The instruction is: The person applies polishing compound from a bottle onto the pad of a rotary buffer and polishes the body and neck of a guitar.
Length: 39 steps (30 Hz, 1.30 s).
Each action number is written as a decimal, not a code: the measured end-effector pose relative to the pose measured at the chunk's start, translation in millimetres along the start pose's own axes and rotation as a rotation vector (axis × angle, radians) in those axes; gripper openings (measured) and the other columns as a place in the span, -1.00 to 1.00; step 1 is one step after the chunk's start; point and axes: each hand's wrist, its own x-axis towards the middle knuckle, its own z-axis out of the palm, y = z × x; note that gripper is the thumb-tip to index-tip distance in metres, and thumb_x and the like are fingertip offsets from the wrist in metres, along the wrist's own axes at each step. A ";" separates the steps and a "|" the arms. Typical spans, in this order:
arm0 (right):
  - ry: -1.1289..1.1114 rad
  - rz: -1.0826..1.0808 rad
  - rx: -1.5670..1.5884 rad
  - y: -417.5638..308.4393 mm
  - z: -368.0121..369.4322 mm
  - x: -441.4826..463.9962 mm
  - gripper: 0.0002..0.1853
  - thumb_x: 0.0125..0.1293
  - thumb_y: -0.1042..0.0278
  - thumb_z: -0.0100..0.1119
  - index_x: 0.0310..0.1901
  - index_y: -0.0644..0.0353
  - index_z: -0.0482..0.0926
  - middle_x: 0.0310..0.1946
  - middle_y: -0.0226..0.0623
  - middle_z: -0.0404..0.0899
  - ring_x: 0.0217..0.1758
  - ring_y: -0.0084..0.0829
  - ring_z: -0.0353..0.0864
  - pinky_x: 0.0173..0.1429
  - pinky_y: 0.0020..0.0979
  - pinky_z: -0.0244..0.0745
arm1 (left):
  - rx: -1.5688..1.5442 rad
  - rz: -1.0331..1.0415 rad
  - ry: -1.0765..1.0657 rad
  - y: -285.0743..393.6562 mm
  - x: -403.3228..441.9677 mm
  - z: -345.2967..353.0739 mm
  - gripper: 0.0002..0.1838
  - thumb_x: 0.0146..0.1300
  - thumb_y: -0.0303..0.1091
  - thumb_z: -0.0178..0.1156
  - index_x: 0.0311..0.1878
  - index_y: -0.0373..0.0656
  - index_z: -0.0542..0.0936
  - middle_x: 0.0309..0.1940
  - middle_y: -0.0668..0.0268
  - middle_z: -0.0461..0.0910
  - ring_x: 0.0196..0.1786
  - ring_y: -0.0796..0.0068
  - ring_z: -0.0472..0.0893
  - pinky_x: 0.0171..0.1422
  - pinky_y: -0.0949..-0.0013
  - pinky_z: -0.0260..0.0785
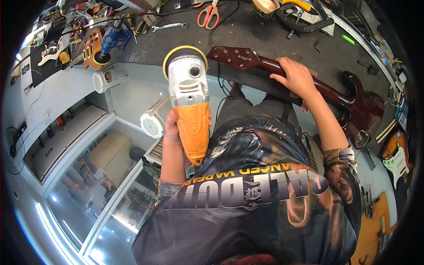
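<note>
My left hand (172, 125) is wrapped round the orange and silver body of a power polisher (194, 121), fingers partly hidden behind it. The polisher stands nearly upright, its round yellow-edged pad (179, 49) at the top by the bench edge. With my right hand (298, 79) I grip the neck of a glossy dark red electric guitar (332, 92), the thumb over the neck. The headstock (232, 56) points left, close to the polisher pad but apart from it. To the right, the guitar's body reaches past the bench edge.
On the dark bench (260, 33) lie a wrench (170, 27), orange-handled scissors (208, 17) and a black coiled tool (304, 20). A blue power tool (114, 39) sits by a small wooden guitar (92, 48) at left. White stools (153, 125) stand below; cables cross the bench.
</note>
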 end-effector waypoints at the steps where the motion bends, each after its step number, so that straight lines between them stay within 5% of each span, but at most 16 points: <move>1: -0.020 0.011 -0.002 0.3 0.0 0.2 -0.37 0.44 -0.19 0.48 0.26 0.14 0.58 0.08 -0.19 0.76 0.15 -0.01 0.79 0.22 -0.01 0.66 | -0.026 -0.015 -0.025 -3.6 1.6 -2.0 0.30 0.21 0.69 0.37 0.55 -0.45 0.45 0.04 -0.16 0.71 -0.07 0.04 0.84 0.05 0.12 0.77; 6: 0.028 -0.011 0.003 -1.7 -0.3 -0.1 -0.41 0.44 -0.21 0.48 0.15 0.14 0.56 -0.02 -0.16 0.78 0.09 0.01 0.81 0.15 0.02 0.68 | -0.103 -0.082 -0.095 -20.0 9.3 -9.5 0.21 0.23 0.52 0.48 0.54 -0.45 0.45 0.16 -0.21 0.72 0.03 -0.08 0.85 0.09 -0.03 0.80; 15: 0.024 -0.016 -0.004 1.1 2.2 -0.3 -0.41 0.46 -0.23 0.45 0.12 0.15 0.54 -0.02 -0.13 0.78 0.08 0.03 0.80 0.13 0.03 0.67 | -0.151 -0.033 -0.153 -18.7 12.0 -16.4 0.20 0.24 0.55 0.46 0.53 -0.44 0.47 0.12 -0.24 0.73 0.04 -0.10 0.85 0.10 0.00 0.77; 25: -0.023 0.008 0.011 -0.6 -1.1 1.0 -0.39 0.47 -0.20 0.46 0.26 0.13 0.57 -0.03 -0.08 0.81 0.08 0.05 0.81 0.17 0.01 0.67 | -0.079 -0.016 -0.080 -19.6 4.3 -18.7 0.32 0.17 0.66 0.43 0.55 -0.46 0.44 0.10 -0.22 0.71 -0.02 -0.04 0.85 0.07 0.07 0.77; 30: -0.010 0.003 0.013 -1.8 -2.8 1.5 -0.42 0.47 -0.23 0.44 0.13 0.14 0.55 -0.01 -0.15 0.79 0.10 0.02 0.81 0.14 0.03 0.67 | -0.071 0.039 -0.015 -14.0 -3.0 -9.4 0.48 0.08 0.83 0.34 0.59 -0.49 0.39 0.00 -0.15 0.70 -0.10 0.09 0.85 -0.01 0.22 0.76; 39: -0.046 0.010 -0.014 2.8 1.7 0.5 -0.38 0.47 -0.23 0.45 0.25 0.13 0.57 0.06 -0.14 0.79 0.13 0.03 0.80 0.18 0.02 0.66 | -0.013 -0.066 -0.124 -29.2 10.2 -10.0 0.29 0.23 0.69 0.37 0.57 -0.40 0.44 0.09 -0.21 0.68 0.00 0.02 0.84 0.13 0.13 0.77</move>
